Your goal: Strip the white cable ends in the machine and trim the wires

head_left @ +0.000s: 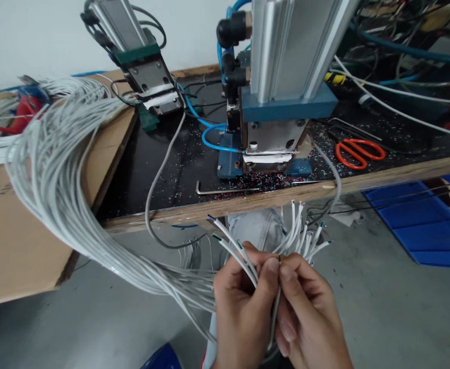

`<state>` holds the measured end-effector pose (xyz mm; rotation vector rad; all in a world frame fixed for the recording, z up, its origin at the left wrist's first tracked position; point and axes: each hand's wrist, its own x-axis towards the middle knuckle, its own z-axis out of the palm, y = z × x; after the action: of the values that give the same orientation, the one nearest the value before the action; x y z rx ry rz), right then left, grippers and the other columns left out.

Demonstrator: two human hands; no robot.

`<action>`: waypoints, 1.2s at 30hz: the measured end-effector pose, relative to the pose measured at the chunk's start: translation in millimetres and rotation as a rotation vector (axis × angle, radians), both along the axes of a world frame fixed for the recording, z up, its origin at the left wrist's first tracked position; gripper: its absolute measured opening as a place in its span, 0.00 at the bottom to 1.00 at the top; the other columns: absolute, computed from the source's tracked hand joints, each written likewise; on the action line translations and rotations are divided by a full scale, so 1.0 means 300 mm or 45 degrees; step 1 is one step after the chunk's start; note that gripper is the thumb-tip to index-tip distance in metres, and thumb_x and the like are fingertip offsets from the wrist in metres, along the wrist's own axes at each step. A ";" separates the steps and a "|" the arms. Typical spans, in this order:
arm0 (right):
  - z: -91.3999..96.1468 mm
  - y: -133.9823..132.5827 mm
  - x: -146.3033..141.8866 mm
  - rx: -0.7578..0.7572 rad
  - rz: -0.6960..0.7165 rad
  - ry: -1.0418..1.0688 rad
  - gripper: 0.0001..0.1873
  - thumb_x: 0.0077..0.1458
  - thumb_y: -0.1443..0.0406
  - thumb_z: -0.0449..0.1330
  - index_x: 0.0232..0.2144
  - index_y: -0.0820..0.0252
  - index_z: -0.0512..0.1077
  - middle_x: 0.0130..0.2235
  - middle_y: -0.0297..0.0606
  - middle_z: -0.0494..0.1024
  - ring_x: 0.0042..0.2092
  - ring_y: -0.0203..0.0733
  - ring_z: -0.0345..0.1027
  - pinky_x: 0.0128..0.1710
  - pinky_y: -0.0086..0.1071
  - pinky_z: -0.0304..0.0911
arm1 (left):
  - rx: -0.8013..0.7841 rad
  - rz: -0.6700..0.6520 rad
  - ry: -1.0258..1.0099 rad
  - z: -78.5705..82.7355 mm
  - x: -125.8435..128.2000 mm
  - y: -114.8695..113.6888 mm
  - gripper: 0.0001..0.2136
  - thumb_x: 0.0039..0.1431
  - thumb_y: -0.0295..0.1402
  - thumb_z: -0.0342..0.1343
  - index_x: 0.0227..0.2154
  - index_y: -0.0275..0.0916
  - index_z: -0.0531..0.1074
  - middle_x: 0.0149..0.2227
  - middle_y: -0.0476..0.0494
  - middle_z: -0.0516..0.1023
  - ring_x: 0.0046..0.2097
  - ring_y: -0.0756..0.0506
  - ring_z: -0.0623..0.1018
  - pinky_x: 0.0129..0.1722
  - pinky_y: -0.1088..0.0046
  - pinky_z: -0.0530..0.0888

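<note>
My left hand (pixel 242 307) and my right hand (pixel 311 305) meet in front of the bench edge, fingertips pinched together on the end of one cable (pixel 274 312). A small dark tip pokes up between the thumbs. A few white cable ends (pixel 234 256) with blue and green wire tips rise between the left thumb and fingers. Behind the right fingers, several more cable ends (pixel 299 230) fan upward; how they are held is hidden. From the left, a thick bundle of grey-white cables (pixel 48 169) sweeps off the bench toward my left hand.
A pneumatic press (pixel 274 133) stands on the black bench, a second press (pixel 150 77) behind it to the left. Orange-handled scissors (pixel 359 152), a hex key (pixel 228 191) and wire scraps lie nearby. Cardboard (pixel 17 225) is at left, a blue bin (pixel 424 220) at right.
</note>
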<state>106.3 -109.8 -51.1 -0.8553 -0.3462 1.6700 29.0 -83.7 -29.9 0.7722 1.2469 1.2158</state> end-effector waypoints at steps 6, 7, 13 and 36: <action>0.017 -0.002 0.015 0.007 0.034 0.020 0.21 0.64 0.48 0.65 0.30 0.55 0.68 0.14 0.17 0.54 0.15 0.23 0.37 0.14 0.16 0.54 | 0.079 -0.211 -0.039 -0.013 -0.044 0.015 0.08 0.64 0.31 0.65 0.27 0.40 0.80 0.24 0.53 0.73 0.26 0.54 0.68 0.29 0.81 0.68; 0.025 -0.002 0.015 -0.022 0.026 0.014 0.22 0.63 0.47 0.66 0.29 0.55 0.67 0.14 0.17 0.54 0.15 0.23 0.38 0.14 0.15 0.54 | 0.065 -0.214 -0.065 -0.014 -0.045 0.016 0.08 0.64 0.31 0.65 0.28 0.40 0.80 0.24 0.54 0.72 0.25 0.54 0.67 0.28 0.82 0.67; 0.031 0.007 0.020 -0.012 0.045 0.020 0.21 0.63 0.48 0.66 0.30 0.56 0.69 0.15 0.17 0.55 0.15 0.23 0.39 0.14 0.15 0.55 | 0.009 -0.282 -0.125 -0.006 -0.050 0.034 0.06 0.64 0.33 0.66 0.31 0.40 0.81 0.25 0.53 0.73 0.25 0.55 0.66 0.25 0.83 0.65; 0.069 0.016 0.238 1.345 0.032 -2.286 0.28 0.72 0.72 0.45 0.69 0.58 0.64 0.55 0.42 0.83 0.53 0.49 0.81 0.54 0.40 0.76 | 0.048 -0.179 0.073 0.026 -0.001 0.096 0.11 0.59 0.36 0.64 0.23 0.38 0.75 0.21 0.53 0.65 0.24 0.53 0.59 0.23 0.77 0.58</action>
<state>177.6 -105.1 -30.3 -1.2031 -2.1434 0.0777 28.7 -55.1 -22.1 0.9129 1.1984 1.1117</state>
